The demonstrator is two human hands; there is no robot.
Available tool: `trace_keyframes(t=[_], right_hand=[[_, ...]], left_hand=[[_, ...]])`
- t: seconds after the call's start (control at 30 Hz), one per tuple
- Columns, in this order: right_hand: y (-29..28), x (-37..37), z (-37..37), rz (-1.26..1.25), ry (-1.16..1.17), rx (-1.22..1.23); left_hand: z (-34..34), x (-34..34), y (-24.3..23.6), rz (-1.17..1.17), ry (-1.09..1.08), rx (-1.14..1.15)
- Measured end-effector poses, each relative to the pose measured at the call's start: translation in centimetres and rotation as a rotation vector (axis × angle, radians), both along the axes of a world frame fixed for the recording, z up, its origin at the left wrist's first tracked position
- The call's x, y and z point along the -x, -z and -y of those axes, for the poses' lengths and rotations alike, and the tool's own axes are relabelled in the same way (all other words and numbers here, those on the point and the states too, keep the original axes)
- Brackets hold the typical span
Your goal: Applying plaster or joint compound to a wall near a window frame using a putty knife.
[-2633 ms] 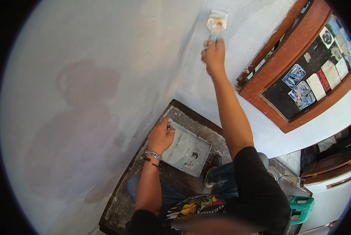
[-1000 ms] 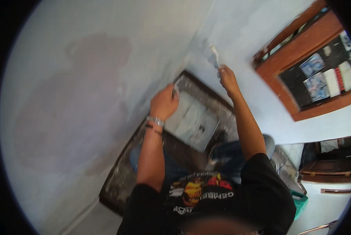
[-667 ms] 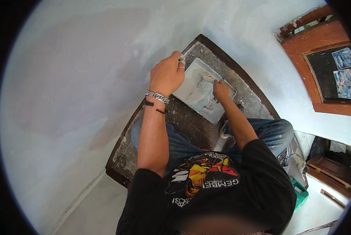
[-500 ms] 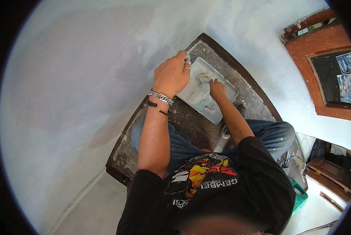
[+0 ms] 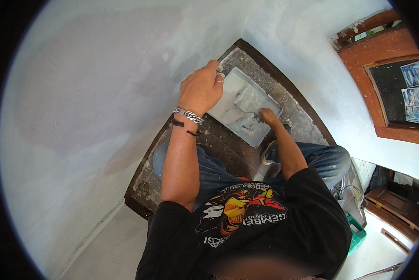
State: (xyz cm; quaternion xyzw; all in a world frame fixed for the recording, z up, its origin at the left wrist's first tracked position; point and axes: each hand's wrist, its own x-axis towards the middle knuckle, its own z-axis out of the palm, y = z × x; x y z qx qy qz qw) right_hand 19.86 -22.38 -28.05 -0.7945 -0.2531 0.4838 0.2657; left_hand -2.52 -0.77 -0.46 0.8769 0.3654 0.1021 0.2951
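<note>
A shallow, pale grey rectangular tray [image 5: 233, 126], its inside smeared with white paint, lies on the dark boards before my crossed legs. My right hand [image 5: 268, 116] is closed at the tray's right side, over the paint. It grips what looks like a small paintbrush, mostly hidden under the fingers; its end blends into the grey smears. Raised above the tray's left rim, my left hand [image 5: 201, 91] is closed, with whitish stuff on its fingertips and a ring on one finger. Whatever it may hold is hidden. A chain bracelet [image 5: 188, 115] and a dark cuff circle that wrist.
I sit on a paint-spattered platform [image 5: 296, 105] with dark edges, tucked into a corner between two pale walls [image 5: 92, 93]. On the right is a brown wooden frame [image 5: 359, 70] with a dark panel. Lower right stands a green plastic container [image 5: 356, 235].
My right hand has moved toward me and slightly right within the tray, drawing the brush from the middle to the right side. My left hand has shifted only slightly left.
</note>
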Motion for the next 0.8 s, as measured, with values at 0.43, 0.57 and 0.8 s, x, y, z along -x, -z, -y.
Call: trace_keyframes(t=[0.43, 0.57, 0.8], right_hand=[[-3.7, 3.2, 3.5, 0.476, 0.094, -0.294], [-5.0, 4.6, 3.4, 0.396, 0.163, -0.437], [-4.7, 5.4, 4.3, 0.244, 0.243, -0.530]], left_hand=[[0.7, -1.5, -0.1, 0.038, 0.034, -0.008], [0.7, -1.1, 0.6, 0.034, 0.043, -0.007], [0.1, -0.8, -0.2, 0.041, 0.027, -0.041]])
